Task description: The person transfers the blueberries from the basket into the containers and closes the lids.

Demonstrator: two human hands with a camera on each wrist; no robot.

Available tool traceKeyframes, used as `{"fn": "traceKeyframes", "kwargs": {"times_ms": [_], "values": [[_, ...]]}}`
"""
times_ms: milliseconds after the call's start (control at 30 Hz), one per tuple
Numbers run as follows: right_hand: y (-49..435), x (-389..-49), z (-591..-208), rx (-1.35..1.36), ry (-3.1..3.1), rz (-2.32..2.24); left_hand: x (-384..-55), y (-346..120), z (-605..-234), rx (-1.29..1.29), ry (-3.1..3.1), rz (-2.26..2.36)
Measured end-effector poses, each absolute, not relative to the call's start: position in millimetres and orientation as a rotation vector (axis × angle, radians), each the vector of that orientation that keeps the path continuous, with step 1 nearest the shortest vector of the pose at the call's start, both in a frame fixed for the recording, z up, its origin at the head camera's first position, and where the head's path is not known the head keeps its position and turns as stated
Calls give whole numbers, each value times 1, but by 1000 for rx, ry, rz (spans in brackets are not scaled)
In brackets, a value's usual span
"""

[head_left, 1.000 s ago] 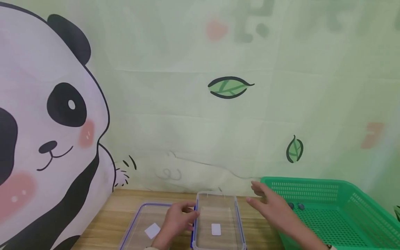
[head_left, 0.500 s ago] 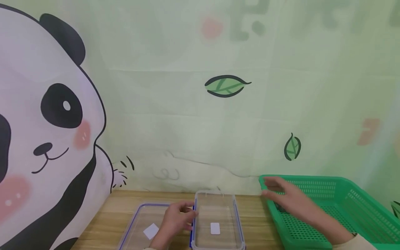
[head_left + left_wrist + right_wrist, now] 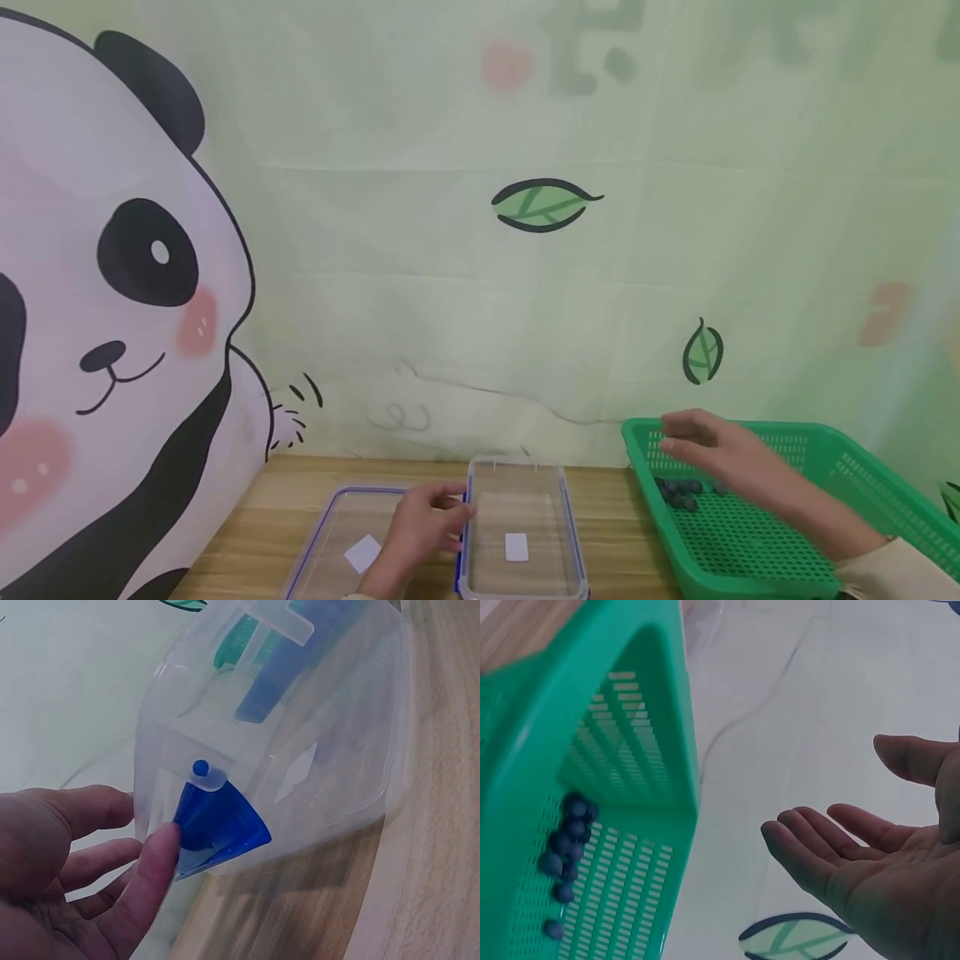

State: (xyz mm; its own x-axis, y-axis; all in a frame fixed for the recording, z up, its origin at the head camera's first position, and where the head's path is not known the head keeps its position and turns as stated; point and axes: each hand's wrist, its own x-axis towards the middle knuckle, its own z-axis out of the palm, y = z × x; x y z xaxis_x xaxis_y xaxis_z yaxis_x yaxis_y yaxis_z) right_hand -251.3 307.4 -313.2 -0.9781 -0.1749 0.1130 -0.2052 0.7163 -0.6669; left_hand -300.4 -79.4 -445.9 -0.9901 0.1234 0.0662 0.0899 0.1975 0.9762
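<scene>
My left hand [image 3: 426,525] holds the left side of a clear plastic storage box [image 3: 517,508]. In the left wrist view a fingertip touches the blue latch [image 3: 221,825] sticking out from the box, and another digit meets the box's edge. A white label shows on the box. My right hand [image 3: 731,454] is held over the green basket [image 3: 750,579], fingers extended and nothing in them. Small dark round fruits like blueberries [image 3: 678,493] lie in the basket's left corner, seen too as a cluster of blueberries [image 3: 568,847] in the right wrist view.
A flat clear piece with a blue rim [image 3: 330,521], like a lid, lies left of the box on the wooden table [image 3: 622,525]. Behind the table hangs a pale green cloth [image 3: 420,292] printed with a panda and leaves.
My right hand has moved right, from between the box and the basket to above the basket, uncovering the blueberries. My left hand stays at the box. The head view has shifted slightly.
</scene>
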Motion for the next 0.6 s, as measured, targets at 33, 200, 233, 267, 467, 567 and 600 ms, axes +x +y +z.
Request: {"fn": "traceKeyframes", "kwargs": {"times_ms": [33,200,233,267,467,567,600], "values": [[310,-252,-312,321,-2873,1118,-300,-79,-446,216,2411,1963],[324,-256,-309,381,-2865,1064,-301,-78,-445,200,2406,1966],[327,-257,-308,390,-2863,1057,-301,-78,-445,193,2404,1966],[330,-259,-308,396,-2863,1053,-301,-78,-445,191,2399,1970],[346,-269,-310,421,-2862,1040,-301,-79,-445,187,2366,1999],[352,-273,-312,443,-2857,1029,-301,-79,-446,181,2358,2001],[354,-275,-313,448,-2853,1026,-301,-79,-447,177,2356,2000]]}}
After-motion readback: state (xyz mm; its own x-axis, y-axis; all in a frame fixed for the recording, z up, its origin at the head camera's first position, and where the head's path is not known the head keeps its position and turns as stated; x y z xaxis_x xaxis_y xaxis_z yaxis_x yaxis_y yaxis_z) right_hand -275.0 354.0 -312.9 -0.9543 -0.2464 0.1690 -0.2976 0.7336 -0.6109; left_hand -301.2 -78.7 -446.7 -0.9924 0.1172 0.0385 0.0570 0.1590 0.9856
